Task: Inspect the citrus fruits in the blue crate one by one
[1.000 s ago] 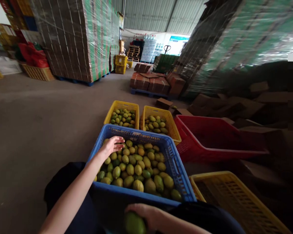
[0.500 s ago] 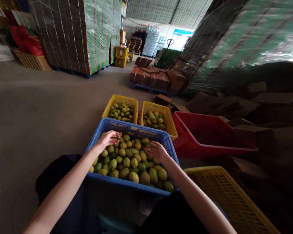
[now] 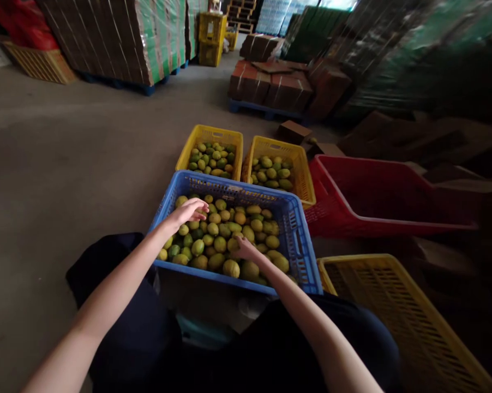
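A blue plastic crate (image 3: 307,248) in front of me holds many green and yellow lemons (image 3: 220,244). Over its left part hovers my left hand (image 3: 191,211), open, palm turned inward and fingers slightly bent, with nothing in it. My right hand (image 3: 248,250) is down among the fruit near the middle, its thumb and fingers closed about a yellow-green lemon (image 3: 232,244); the lower fingers are partly hidden.
Beyond the blue crate stand two yellow crates (image 3: 240,164) partly filled with lemons. A red tub (image 3: 352,221) is at the right, and another yellow crate (image 3: 369,262) lies nearer me. Cartons on a blue pallet (image 3: 266,113) and wrapped stacks (image 3: 160,43) stand farther back.
The view has tilted down. My right hand has moved left and closed on a lemon, and bare crate floor or wall shows more at the right. My left hand stays open over the fruit.
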Action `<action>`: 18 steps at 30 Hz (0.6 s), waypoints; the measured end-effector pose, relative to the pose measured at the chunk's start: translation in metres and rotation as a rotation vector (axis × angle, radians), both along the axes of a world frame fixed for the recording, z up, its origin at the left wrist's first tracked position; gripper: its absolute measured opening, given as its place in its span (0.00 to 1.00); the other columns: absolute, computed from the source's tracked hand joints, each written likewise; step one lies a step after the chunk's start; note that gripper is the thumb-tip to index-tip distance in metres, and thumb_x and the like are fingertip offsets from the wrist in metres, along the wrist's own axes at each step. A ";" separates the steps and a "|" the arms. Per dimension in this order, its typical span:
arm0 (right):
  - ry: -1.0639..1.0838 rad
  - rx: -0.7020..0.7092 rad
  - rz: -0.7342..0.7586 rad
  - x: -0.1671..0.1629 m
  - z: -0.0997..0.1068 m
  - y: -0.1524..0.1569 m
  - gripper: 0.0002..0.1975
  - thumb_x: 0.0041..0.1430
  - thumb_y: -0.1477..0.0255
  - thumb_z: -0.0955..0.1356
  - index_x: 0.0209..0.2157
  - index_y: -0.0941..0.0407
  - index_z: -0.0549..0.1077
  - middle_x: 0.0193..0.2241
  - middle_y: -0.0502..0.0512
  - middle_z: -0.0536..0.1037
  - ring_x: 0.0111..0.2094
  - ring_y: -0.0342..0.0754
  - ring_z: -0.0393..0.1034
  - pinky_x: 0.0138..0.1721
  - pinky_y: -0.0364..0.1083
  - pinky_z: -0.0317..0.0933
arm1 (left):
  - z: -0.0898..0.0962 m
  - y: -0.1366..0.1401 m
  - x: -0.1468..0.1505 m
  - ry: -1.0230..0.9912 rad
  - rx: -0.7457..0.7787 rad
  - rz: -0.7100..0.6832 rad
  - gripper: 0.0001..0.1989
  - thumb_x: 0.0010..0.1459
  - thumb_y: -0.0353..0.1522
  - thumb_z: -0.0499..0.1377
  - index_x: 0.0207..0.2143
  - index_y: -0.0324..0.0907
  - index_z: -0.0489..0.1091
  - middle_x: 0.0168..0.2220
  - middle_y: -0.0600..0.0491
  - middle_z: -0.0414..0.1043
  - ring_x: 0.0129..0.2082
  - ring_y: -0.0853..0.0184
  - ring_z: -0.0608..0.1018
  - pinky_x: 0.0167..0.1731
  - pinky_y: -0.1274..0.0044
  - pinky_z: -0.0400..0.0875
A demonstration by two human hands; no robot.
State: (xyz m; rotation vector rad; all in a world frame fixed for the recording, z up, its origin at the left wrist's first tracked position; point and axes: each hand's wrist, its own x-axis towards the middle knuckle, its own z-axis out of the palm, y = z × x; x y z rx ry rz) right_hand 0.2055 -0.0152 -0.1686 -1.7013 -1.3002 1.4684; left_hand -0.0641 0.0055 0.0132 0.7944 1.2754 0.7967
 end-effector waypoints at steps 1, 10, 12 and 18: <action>-0.071 -0.005 0.034 -0.006 -0.001 -0.002 0.12 0.52 0.70 0.75 0.39 0.56 0.73 0.42 0.58 0.75 0.51 0.56 0.67 0.52 0.56 0.62 | 0.000 0.001 -0.002 -0.015 0.003 -0.001 0.06 0.59 0.29 0.57 0.31 0.39 0.74 0.32 0.51 0.79 0.25 0.69 0.78 0.34 0.78 0.66; -0.353 0.163 0.260 -0.026 0.051 0.013 0.23 0.38 0.75 0.78 0.40 0.53 0.74 0.33 0.56 0.76 0.48 0.63 0.69 0.51 0.59 0.60 | -0.013 -0.006 -0.007 -0.081 -0.040 0.071 0.07 0.60 0.28 0.56 0.31 0.40 0.74 0.34 0.52 0.77 0.28 0.70 0.76 0.35 0.79 0.64; -0.270 0.347 0.328 -0.036 0.088 0.016 0.27 0.38 0.75 0.78 0.44 0.53 0.74 0.35 0.57 0.77 0.45 0.63 0.70 0.51 0.61 0.60 | -0.021 -0.015 -0.001 -0.131 -0.066 0.138 0.05 0.59 0.30 0.57 0.33 0.41 0.73 0.38 0.51 0.77 0.34 0.68 0.77 0.37 0.78 0.66; -0.133 0.660 0.541 -0.081 0.199 0.011 0.35 0.39 0.64 0.80 0.52 0.47 0.73 0.48 0.57 0.74 0.56 0.64 0.64 0.62 0.64 0.52 | -0.027 -0.036 0.018 -0.510 -0.380 0.296 0.15 0.62 0.38 0.48 0.40 0.41 0.70 0.44 0.43 0.77 0.43 0.55 0.79 0.39 0.66 0.75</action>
